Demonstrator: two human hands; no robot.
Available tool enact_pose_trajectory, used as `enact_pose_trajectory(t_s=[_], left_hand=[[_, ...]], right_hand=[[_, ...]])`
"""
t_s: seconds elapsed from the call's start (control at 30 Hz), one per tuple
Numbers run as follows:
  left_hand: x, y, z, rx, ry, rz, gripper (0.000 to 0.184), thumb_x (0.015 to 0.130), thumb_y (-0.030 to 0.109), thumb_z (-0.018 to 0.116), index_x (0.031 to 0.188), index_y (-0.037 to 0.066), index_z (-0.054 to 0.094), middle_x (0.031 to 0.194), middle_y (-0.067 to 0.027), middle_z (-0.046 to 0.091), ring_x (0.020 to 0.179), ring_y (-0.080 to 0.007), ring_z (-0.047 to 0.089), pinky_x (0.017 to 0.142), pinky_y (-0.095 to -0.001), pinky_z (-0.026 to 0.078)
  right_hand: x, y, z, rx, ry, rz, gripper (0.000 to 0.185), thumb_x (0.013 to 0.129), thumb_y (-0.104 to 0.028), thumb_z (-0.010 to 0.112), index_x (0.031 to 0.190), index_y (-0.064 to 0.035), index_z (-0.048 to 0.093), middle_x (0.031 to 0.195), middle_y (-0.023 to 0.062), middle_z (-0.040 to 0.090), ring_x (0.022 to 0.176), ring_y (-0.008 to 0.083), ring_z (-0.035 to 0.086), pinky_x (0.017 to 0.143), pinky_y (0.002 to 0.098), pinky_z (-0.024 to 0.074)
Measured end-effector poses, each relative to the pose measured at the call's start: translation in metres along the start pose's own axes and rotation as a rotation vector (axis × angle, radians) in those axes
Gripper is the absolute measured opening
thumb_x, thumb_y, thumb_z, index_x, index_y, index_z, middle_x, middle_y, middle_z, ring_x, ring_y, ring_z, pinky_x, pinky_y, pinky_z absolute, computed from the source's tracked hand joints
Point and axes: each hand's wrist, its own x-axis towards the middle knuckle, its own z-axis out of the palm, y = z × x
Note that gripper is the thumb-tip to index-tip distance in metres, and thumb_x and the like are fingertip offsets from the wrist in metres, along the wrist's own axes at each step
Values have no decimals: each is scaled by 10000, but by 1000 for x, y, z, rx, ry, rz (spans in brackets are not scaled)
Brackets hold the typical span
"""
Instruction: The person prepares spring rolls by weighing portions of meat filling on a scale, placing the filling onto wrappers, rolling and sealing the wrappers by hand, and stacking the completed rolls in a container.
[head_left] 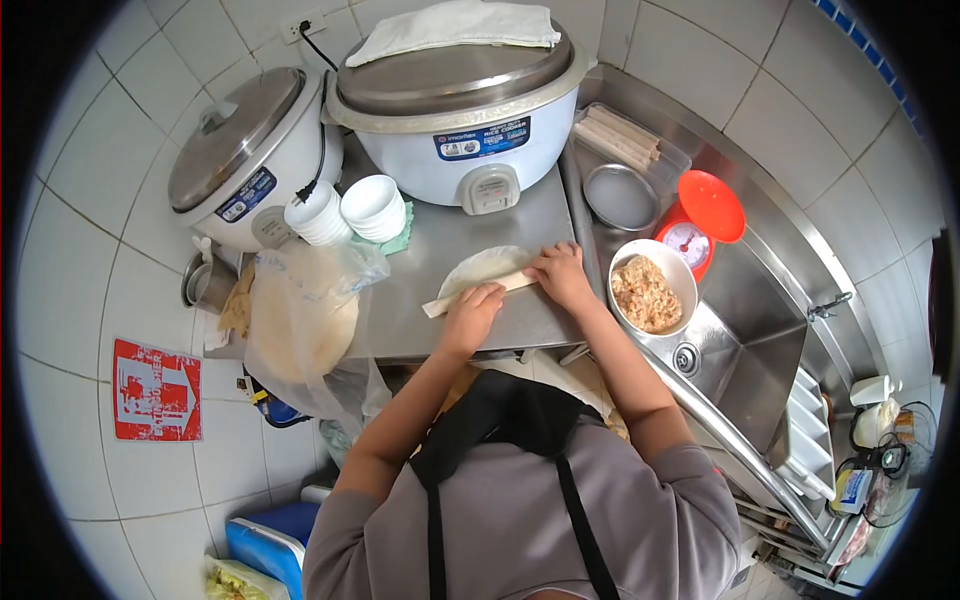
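A thin round wrapper [487,266] lies on the steel counter [400,325], its near edge rolled into a long narrow roll [440,305]. My left hand [478,310] presses on the left part of the roll, fingers together. At the roll's right end, my right hand [560,272] has its fingers curled over it. Right of my right hand is a white bowl [652,287] of orange-brown filling. A stack of pale round wrappers [300,310] lies in a clear plastic bag to the left.
Two rice cookers [455,130] stand at the back, with stacked white bowls [374,207] before them. To the right are a red scale [700,220], a round metal pan [621,196], a tray of finished rolls [620,138] and a sink [740,345].
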Motion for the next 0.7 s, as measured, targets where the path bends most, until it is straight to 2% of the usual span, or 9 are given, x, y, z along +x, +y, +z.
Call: enact_pose_trajectory(t_s=[0.13, 0.23, 0.3, 0.4, 0.53, 0.6, 0.7], left_hand=[[10, -9, -2, -56, -23, -73, 257, 774, 137, 638, 1021, 64, 631, 1031, -73, 610, 942, -255, 562, 824, -347, 448], [17, -20, 1, -101, -38, -141, 272, 772, 157, 646, 1018, 43, 628, 1031, -79, 611, 947, -260, 560, 828, -345, 448], [20, -23, 1, -87, -20, -170, 283, 768, 167, 652, 1021, 41, 628, 1020, -86, 615, 943, -266, 561, 828, -345, 450], [21, -21, 0, -14, 42, 24, 277, 770, 167, 653, 1017, 45, 631, 1007, -96, 621, 927, -275, 571, 818, -348, 459], [26, -30, 5, -49, 35, -46, 252, 770, 150, 651, 987, 21, 636, 1002, -96, 625, 915, -278, 581, 807, -360, 467], [33, -39, 5, -137, 14, -148, 242, 776, 130, 640, 984, 7, 632, 1013, -95, 623, 922, -279, 580, 810, -366, 467], [44, -47, 5, -40, -50, -163, 262, 786, 108, 620, 1026, 2, 615, 1019, -116, 619, 932, -297, 575, 816, -377, 464]], right_hand=[[10, -6, 12, 9, 229, -66, 160, 749, -278, 643, 818, -141, 688, 853, 40, 573, 918, 231, 500, 944, 505, 292], [14, -8, 18, 80, 47, -131, 178, 739, -310, 647, 816, -159, 700, 849, 34, 573, 918, 231, 493, 939, 511, 288], [21, -9, 20, 49, 38, -59, 188, 724, -318, 657, 818, -163, 704, 854, 29, 574, 913, 229, 492, 935, 492, 295], [33, -9, 22, 13, 44, -14, 182, 715, -314, 664, 811, -166, 709, 844, 21, 576, 913, 221, 494, 922, 476, 305], [41, -7, 30, 156, 133, -38, 155, 720, -303, 664, 771, -167, 716, 826, 14, 577, 920, 216, 493, 906, 482, 311], [45, -4, 31, 108, 101, -86, 156, 722, -303, 662, 779, -169, 716, 828, 16, 578, 930, 214, 489, 908, 489, 307], [52, -7, 35, 34, 95, -52, 153, 718, -296, 668, 784, -167, 714, 841, 19, 579, 935, 217, 487, 922, 485, 302]])
